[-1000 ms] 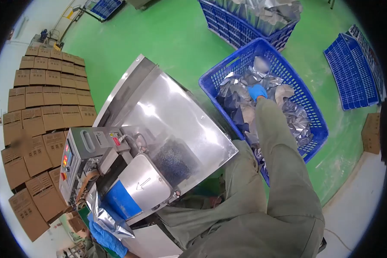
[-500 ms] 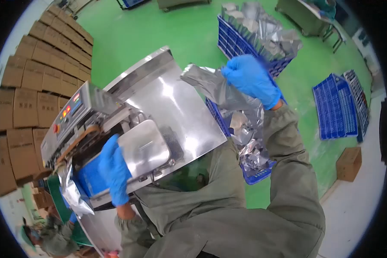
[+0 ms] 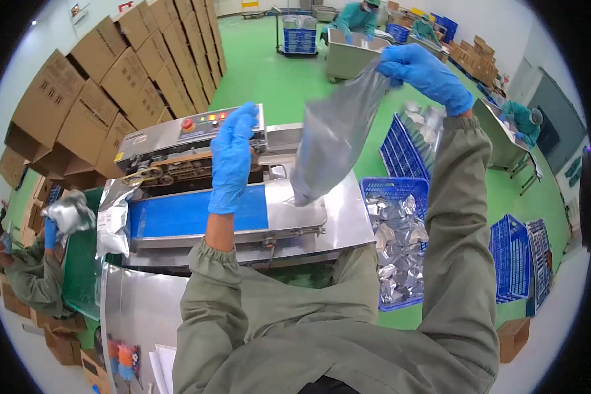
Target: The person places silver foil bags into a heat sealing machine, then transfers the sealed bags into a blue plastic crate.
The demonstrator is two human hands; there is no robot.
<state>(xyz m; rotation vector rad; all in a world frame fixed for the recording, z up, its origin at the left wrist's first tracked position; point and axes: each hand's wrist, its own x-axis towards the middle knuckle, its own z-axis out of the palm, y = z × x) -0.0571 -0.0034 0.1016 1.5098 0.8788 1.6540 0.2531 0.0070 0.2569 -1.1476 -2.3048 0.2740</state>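
Raised at upper right, my right hand (image 3: 421,71), in a blue glove, pinches the top of a silver pouch (image 3: 338,134) that hangs down over the steel table. My left hand (image 3: 233,157), also gloved, is held up empty above the blue conveyor belt (image 3: 197,215), its fingers extended. Behind it stands the sealing machine (image 3: 190,134) with lit buttons and a red knob. Another silver pouch (image 3: 113,218) lies at the belt's left end. Below my right forearm, a blue crate (image 3: 394,189) holds several silver pouches.
Stacked cartons (image 3: 88,111) rise at the left. A co-worker (image 3: 33,276) handles a silver pouch beside a green bin (image 3: 82,269). A second crate of pouches (image 3: 400,146) and empty blue crates (image 3: 509,259) stand right. Other people work at steel bins behind.
The view has tilted up and turned. My right hand has lifted the pouch, which now hangs down. My left hand has risen from beside the belt to above it.
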